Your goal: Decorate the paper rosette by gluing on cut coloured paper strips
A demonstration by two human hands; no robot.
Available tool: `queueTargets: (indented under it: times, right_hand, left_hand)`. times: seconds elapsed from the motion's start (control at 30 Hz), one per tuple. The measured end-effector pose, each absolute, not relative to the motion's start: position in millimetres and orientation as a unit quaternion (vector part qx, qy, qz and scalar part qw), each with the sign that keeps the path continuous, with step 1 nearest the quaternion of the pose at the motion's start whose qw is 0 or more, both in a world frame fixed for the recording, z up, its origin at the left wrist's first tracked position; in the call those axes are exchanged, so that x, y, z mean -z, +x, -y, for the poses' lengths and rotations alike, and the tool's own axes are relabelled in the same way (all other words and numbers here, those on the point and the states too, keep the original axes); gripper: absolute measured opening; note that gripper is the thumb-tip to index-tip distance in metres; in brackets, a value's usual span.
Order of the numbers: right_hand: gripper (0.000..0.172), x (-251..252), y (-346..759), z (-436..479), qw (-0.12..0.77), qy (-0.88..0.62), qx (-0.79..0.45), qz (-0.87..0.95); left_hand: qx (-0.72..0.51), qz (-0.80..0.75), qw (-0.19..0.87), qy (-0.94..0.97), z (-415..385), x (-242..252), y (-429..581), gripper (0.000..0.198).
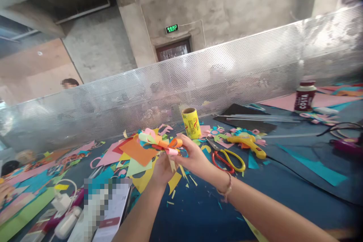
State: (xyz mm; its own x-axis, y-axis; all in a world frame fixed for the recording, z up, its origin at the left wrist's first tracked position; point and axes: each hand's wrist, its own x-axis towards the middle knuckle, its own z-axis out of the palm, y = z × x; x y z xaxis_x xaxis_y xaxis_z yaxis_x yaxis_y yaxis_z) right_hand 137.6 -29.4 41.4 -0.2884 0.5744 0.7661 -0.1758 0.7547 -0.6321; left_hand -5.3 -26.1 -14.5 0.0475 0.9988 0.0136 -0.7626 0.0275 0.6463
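Note:
Both hands hold a paper flower (162, 143) made of looped strips in orange, pink, pale green and blue, raised over the table. My left hand (163, 168) grips it from below, fingers closed around its underside. At its right side, my right hand (190, 152) pinches the loops between thumb and fingers. Behind the hands stands a yellow roll of tape or film (191, 124), upright. Right of my right hand lie scissors (229, 160) with red and yellow handles, and beyond them a yellow hot glue gun (249, 144) with a black cord.
Coloured paper sheets (138, 150) and scraps cover much of the blue table (193, 211). A phone (112, 211), power strip and white charger (61, 202) lie at left. A COSTA bottle (305, 96) and glue sticks (263, 118) are at right. A perforated metal screen (181, 83) borders the back.

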Motion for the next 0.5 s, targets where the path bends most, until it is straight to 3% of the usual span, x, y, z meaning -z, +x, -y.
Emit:
queueTargets:
  times: [0.3,0.5]
  right_hand:
    - [0.021,-24,147,26,0.594,-0.124,-0.403,0.685]
    - [0.021,-23,154,25,0.594,-0.135,-0.437,0.662]
  left_hand:
    - [-0.649,-0.257,0.677,0.233,22,24,-4,0.021]
    - [-0.653,-0.291,0.666,0.212,22,26,-6,0.008]
